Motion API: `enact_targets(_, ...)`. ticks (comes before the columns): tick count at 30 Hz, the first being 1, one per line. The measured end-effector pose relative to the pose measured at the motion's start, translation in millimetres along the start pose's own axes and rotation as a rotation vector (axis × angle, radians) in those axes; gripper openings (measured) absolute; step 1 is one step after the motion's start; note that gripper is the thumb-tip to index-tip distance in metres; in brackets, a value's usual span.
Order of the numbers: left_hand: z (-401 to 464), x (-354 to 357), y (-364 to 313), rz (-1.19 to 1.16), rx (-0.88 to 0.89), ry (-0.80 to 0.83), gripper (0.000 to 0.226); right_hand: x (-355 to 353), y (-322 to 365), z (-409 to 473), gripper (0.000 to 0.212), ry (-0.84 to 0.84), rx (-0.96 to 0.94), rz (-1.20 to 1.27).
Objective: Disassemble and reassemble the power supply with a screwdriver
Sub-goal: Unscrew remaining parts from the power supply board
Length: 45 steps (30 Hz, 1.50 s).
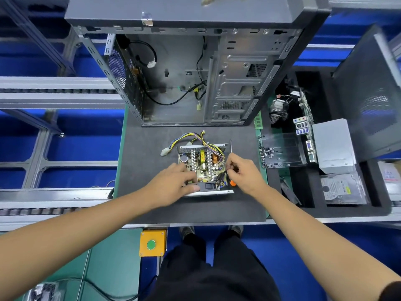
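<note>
The power supply [202, 164] lies open on the dark mat, its circuit board with capacitors and coils exposed and a bundle of yellow and black wires leading off its far side. My left hand [173, 181] grips its near left corner, fingers curled over the board's edge. My right hand [243, 172] holds a screwdriver with an orange and black handle [232, 182] at the unit's near right corner; the tip is hidden among the black wires there.
An empty computer case [195, 79] stands open just behind the power supply. To the right are a clear tray of screws [280, 151], a motherboard with cooler [303, 118], a grey metal cover [334, 144] and a hard drive [340, 189]. A yellow button box [153, 243] hangs below the bench edge.
</note>
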State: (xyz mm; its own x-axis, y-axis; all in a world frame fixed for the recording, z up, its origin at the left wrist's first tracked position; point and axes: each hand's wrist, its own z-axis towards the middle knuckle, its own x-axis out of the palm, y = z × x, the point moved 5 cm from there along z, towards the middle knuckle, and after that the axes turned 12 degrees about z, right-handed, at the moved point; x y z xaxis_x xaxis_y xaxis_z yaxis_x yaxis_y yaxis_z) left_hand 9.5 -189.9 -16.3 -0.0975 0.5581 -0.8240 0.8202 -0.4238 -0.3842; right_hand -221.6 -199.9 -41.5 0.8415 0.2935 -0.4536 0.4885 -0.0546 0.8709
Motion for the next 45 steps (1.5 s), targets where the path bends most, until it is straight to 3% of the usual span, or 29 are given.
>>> enact_targets(4,6,-2,-7,-0.096,0.041,-0.022,0.018,-3,-2,3,0.015,0.005,0.002,-0.073)
enact_targets(8,15,-13,3,0.030,0.095,0.035,0.010,-5,-2,9,0.017,0.061,-0.068,-0.162)
enact_targets(13,19,-14,3,0.184,0.178,0.190,0.014,5,6,16,0.018,0.314,-0.325,-0.353)
enact_targets(19,16,-19,1,0.083,0.202,0.152,0.008,-5,8,17,0.018,0.286,-0.556,-0.409)
enact_targets(22,17,-15,-4,0.088,0.157,0.171,0.007,-6,-6,15,0.018,0.243,-0.526,-0.373)
enact_targets(26,32,-21,-15,0.327,0.135,0.338,0.021,-4,-22,15,0.023,0.157,-0.430,-0.205)
enact_targets(32,42,-37,-52,0.721,0.180,0.499,0.012,-6,-32,19,0.029,0.100,-0.338,-0.020)
enact_targets(35,51,-49,-59,0.747,0.133,0.615,0.018,-4,-38,19,0.026,0.059,-0.302,0.051)
enact_targets(37,66,-61,-62,0.581,0.105,0.567,0.023,-2,-42,19,0.026,0.035,-0.273,0.137)
enact_targets(41,94,-63,-85,0.136,0.164,0.178,0.029,-4,-43,22,0.031,-0.041,-0.281,0.211)
enact_targets(43,97,-51,-89,0.048,0.132,0.063,0.041,-7,-44,24,0.039,-0.083,-0.277,0.246)
enact_targets(45,97,-40,-87,0.017,0.082,-0.010,0.052,-6,-46,24,0.032,-0.088,-0.273,0.282)
